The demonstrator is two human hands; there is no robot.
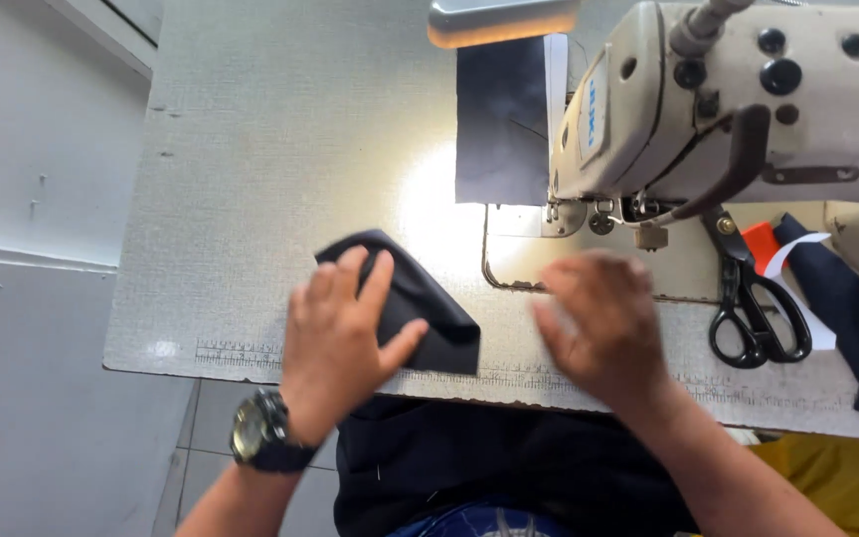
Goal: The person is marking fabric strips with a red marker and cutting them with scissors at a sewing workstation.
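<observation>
My left hand [342, 333], with a dark wristwatch [262, 430] on its wrist, lies flat on a small folded piece of dark fabric [428, 303] near the front edge of the sewing table [280, 149]. The fingers press on the fabric's left part. My right hand [601, 323] hovers blurred to the right of the fabric, fingers spread, holding nothing, just in front of the metal plate under the sewing machine [728, 99].
A flat dark fabric panel [501, 124] lies behind the needle area under a lamp [501, 20]. Black scissors [753, 308] rest right of the plate. More dark fabric with white and red pieces [847, 298] sits at the right edge. Dark cloth lies in my lap [489, 457].
</observation>
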